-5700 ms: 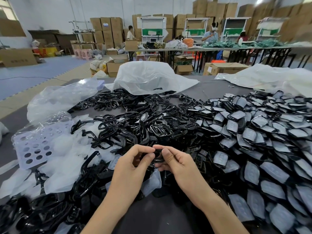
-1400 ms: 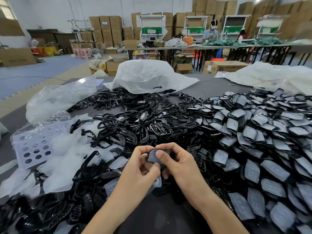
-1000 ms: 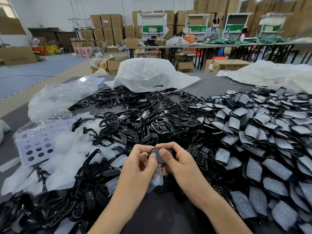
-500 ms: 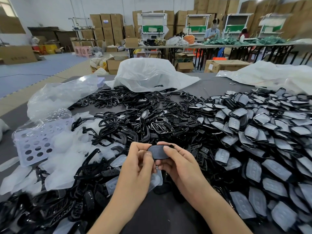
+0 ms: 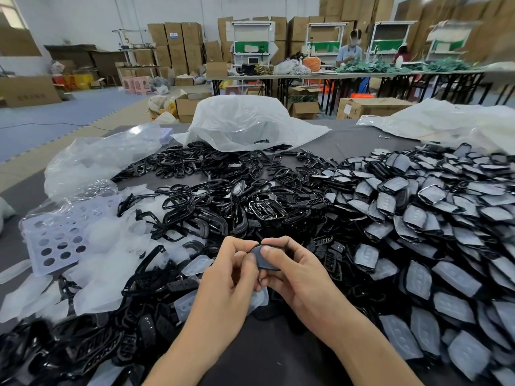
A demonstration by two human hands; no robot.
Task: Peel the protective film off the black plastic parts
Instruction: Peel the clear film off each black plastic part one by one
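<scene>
Both hands pinching one black plastic part.
My left hand [image 5: 234, 270] and right hand [image 5: 295, 274] grip the part [image 5: 262, 256], held above the worktop [image 5: 267, 358], just left of the film-covered pile [image 5: 434, 232].

Two hands [image 5: 231, 277], one held part [image 5: 263, 259], three white bags [image 5: 250, 121]; heaped parts [image 5: 418, 218] seemingly hundreds.

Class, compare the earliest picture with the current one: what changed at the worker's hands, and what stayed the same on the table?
Earlier both hands pinched a black part low between the fingertips. Now the left hand and right hand hold a film-covered part turned face up, both thumbs pressed on it. A loose film sheet hangs under the left hand in both. The film-covered pile, bare black parts and peeled films are unchanged.
</scene>
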